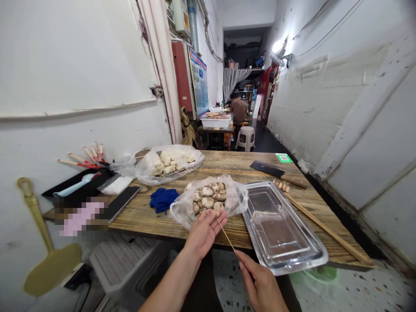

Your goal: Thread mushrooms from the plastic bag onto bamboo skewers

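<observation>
From the head camera, the left hand (203,234) rests at the open edge of a thin plastic bag (208,199) full of mushrooms (209,197). Its fingers curl around one small mushroom, as far as I can tell. The right hand (260,284) is lower down, with its fingers pinched shut on the end of a thin stick (226,236). The stick's sharp tip points up at the left hand.

The tip is very close to the left fingers, so a hard push could poke them. A mushroom could split or roll off the wooden surface (227,164), because the bag sits near the front edge. The shiny tray (286,255) hangs a little over that edge, so a bump from the right arm could tip it.
</observation>
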The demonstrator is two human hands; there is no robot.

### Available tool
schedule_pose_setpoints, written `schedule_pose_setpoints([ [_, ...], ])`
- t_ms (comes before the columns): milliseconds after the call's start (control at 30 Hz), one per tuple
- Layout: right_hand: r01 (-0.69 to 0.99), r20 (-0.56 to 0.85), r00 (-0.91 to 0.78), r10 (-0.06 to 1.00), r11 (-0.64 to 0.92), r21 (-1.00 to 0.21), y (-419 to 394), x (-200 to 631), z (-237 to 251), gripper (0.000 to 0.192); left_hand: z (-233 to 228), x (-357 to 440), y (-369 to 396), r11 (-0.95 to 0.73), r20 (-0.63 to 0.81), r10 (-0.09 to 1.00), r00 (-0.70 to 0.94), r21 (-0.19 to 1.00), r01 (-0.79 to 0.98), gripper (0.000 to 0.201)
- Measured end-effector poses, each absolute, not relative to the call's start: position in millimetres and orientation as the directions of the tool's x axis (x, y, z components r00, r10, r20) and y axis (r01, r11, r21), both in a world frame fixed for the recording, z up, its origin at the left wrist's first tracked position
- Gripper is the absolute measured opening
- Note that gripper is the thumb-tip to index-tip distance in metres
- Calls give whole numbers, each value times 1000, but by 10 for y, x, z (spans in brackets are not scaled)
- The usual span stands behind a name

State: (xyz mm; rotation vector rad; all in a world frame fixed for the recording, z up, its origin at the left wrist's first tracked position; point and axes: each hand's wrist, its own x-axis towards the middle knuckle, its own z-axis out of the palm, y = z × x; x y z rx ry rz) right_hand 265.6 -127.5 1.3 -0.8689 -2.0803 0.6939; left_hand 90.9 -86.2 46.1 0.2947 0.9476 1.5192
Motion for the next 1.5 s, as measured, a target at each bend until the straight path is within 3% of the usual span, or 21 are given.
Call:
schedule_pose_setpoints([
  [400,333,428,-425,798,577,-745,-1291,2676,-16,35,463,949,-854,114,-330,917,-226,758,-643,21],
  [600,303,436,-372,819,552,-777,-1324,2655,-5,35,438,979,-824,62,-319,904,-286,758,-649,10],
  [1500,285,471,-308,826,553,-783,-1306,2708,-23,36,488,1063,-829,109,-385,889,-248,703,-703,8],
])
